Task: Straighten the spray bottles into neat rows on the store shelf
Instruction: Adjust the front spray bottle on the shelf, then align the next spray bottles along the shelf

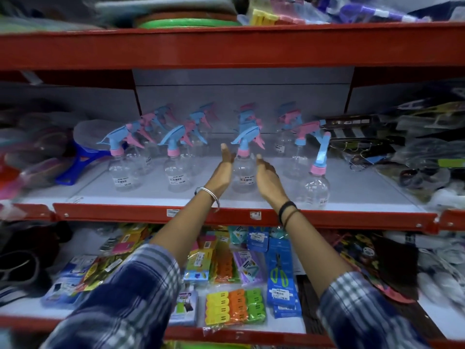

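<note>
Head view: both palms flank the middle front spray bottle (243, 170) on the shelf (251, 197), left hand (224, 170) at its nine o'clock, right hand (267, 176) at three, fingers wide, gripping nothing, likely squaring its column. A stray bottle (317, 183) leans at four o'clock.

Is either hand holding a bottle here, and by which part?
Nothing is held: left hand and right hand are open, flanking the third front bottle without closing on it.

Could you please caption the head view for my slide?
Both open hands flank a clear spray bottle on the red-edged shelf.
</note>
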Tool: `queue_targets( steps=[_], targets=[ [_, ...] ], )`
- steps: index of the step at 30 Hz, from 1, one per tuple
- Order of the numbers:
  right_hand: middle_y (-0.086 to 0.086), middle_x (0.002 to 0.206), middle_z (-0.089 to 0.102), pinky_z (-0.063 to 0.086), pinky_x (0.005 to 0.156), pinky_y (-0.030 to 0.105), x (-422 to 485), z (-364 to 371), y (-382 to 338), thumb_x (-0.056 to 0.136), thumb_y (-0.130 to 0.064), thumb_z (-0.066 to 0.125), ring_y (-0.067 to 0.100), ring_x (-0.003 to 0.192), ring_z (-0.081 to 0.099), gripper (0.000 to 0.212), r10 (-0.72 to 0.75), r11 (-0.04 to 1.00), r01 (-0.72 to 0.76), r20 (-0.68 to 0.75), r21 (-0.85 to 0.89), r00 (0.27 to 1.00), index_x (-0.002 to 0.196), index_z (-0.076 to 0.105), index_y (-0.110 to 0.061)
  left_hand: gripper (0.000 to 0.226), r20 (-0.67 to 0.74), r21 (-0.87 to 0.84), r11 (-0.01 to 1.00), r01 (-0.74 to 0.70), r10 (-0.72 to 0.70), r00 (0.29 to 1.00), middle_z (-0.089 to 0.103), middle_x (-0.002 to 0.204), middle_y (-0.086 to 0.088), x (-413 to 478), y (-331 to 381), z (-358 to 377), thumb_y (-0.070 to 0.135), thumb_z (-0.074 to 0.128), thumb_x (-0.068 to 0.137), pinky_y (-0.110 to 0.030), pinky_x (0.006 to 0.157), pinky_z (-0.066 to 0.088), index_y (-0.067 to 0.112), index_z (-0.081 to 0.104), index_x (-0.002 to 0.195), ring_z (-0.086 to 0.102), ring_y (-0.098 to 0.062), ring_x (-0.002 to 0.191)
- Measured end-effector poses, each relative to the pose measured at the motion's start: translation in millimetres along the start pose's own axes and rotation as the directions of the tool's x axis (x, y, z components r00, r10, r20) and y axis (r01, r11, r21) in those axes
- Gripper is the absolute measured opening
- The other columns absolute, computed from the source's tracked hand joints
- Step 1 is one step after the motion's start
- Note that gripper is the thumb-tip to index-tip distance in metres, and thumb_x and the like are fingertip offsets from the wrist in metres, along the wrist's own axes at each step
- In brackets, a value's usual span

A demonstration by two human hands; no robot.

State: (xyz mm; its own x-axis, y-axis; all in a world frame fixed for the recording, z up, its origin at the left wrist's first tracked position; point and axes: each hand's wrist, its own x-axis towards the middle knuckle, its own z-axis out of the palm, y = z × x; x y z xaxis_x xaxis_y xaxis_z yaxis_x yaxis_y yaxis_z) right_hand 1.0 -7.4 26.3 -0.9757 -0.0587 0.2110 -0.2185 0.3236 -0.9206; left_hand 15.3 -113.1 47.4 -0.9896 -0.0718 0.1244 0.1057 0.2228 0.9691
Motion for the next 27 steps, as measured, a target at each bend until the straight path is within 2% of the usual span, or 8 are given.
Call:
queue_targets(
  steps=[3, 6, 10, 15, 18, 20, 24, 27],
  targets=[
    [0.020, 0.129, 0.054, 0.037, 0.091, 0.037, 1.0, 1.0, -0.4, 0.096, -0.051, 0.017, 0.034, 0.114, 0.052, 0.059, 0.068, 0.998, -0.068, 0.010, 0.010, 0.998, 0.122, 0.052, -0.011, 0.079, 0.013, 0.023, 1.000, -0.019, 0.019, 1.000, 0.035, 0.150, -0.010, 1.0, -10.1, -6.2, 0.058, -0.009, 0.087, -0.040, 0.113, 0.022, 0.020, 0.035, 0.141, 0.032, -0.028, 0.137],
    [0.012, 0.110, 0.059, 0.036, 0.079, 0.033, -3.4, 2.7, 1.0, 0.095, -0.054, 0.018, 0.027, 0.098, 0.057, 0.053, 0.060, 0.998, -0.059, -0.022, 0.036, 0.998, 0.101, 0.055, -0.017, 0.094, 0.034, 0.067, 0.998, -0.015, 0.013, 0.999, 0.030, 0.154, -0.006, -7.5, -17.7, -14.6, 0.077, -0.004, 0.071, -0.052, 0.116, 0.018, 0.027, 0.035, 0.141, 0.028, -0.028, 0.140],
    [0.007, 0.101, 0.056, 0.039, 0.088, 0.037, -14.9, 4.4, 5.2, 0.095, -0.053, 0.019, 0.024, 0.095, 0.055, 0.051, 0.034, 0.998, -0.032, -0.034, 0.059, 0.999, 0.103, 0.055, -0.018, 0.095, 0.060, 0.115, 0.991, -0.072, 0.065, 0.996, 0.029, 0.154, -0.005, -22.2, -23.5, -20.3, 0.078, -0.002, 0.068, -0.052, 0.116, 0.019, 0.030, 0.035, 0.141, 0.028, -0.027, 0.141],
    [0.012, 0.111, 0.059, 0.040, 0.094, 0.038, -28.4, 7.0, 9.4, 0.096, -0.052, 0.018, 0.026, 0.103, 0.055, 0.060, -0.008, 0.999, 0.011, -0.065, 0.040, 0.998, 0.112, 0.058, -0.010, 0.091, 0.076, 0.125, 0.987, -0.100, 0.091, 0.993, 0.031, 0.153, -0.002, -34.1, -35.3, -26.5, 0.076, -0.001, 0.071, -0.043, 0.116, 0.019, 0.030, 0.036, 0.140, 0.032, -0.023, 0.139],
    [0.024, 0.113, 0.063, 0.043, 0.097, 0.050, -36.4, 6.8, 11.0, 0.096, -0.051, 0.018, 0.035, 0.105, 0.058, 0.070, -0.034, 0.999, 0.037, -0.097, 0.029, 0.995, 0.107, 0.055, 0.007, 0.091, 0.071, 0.143, 0.984, -0.110, 0.100, 0.992, 0.032, 0.153, -0.002, -40.9, -38.4, -26.8, 0.077, -0.003, 0.071, -0.046, 0.116, 0.017, 0.033, 0.038, 0.139, 0.032, -0.023, 0.138],
    [0.026, 0.111, 0.063, 0.043, 0.096, 0.054, -39.3, 6.6, 13.9, 0.095, -0.053, 0.017, 0.036, 0.105, 0.058, 0.071, -0.038, 0.999, 0.040, -0.109, 0.013, 0.993, 0.107, 0.055, 0.005, 0.093, 0.071, 0.156, 0.982, -0.107, 0.097, 0.993, 0.031, 0.153, -0.003, -44.4, -39.8, -26.8, 0.080, -0.003, 0.068, -0.049, 0.116, 0.017, 0.036, 0.039, 0.138, 0.031, -0.024, 0.138],
    [0.012, 0.107, 0.062, 0.044, 0.097, 0.047, -43.3, 7.0, 14.8, 0.093, -0.057, 0.017, 0.028, 0.106, 0.058, 0.065, -0.021, 0.999, 0.024, -0.094, 0.026, 0.995, 0.117, 0.058, -0.011, 0.091, 0.082, 0.150, 0.982, -0.112, 0.100, 0.992, 0.030, 0.153, -0.004, -51.5, -40.8, -27.5, 0.080, -0.003, 0.068, -0.048, 0.116, 0.017, 0.039, 0.038, 0.138, 0.032, -0.025, 0.138],
    [0.004, 0.112, 0.054, 0.043, 0.083, 0.031, -50.9, 11.9, 13.3, 0.096, -0.051, 0.021, 0.019, 0.104, 0.053, 0.057, -0.012, 0.997, 0.024, -0.156, 0.078, 0.988, 0.122, 0.054, -0.011, 0.096, 0.048, 0.117, 0.987, -0.110, 0.105, 0.993, 0.034, 0.151, -0.001, -54.6, -44.5, -33.0, 0.086, -0.001, 0.063, -0.050, 0.115, 0.021, 0.039, 0.042, 0.135, 0.036, -0.023, 0.135]
  ],
)
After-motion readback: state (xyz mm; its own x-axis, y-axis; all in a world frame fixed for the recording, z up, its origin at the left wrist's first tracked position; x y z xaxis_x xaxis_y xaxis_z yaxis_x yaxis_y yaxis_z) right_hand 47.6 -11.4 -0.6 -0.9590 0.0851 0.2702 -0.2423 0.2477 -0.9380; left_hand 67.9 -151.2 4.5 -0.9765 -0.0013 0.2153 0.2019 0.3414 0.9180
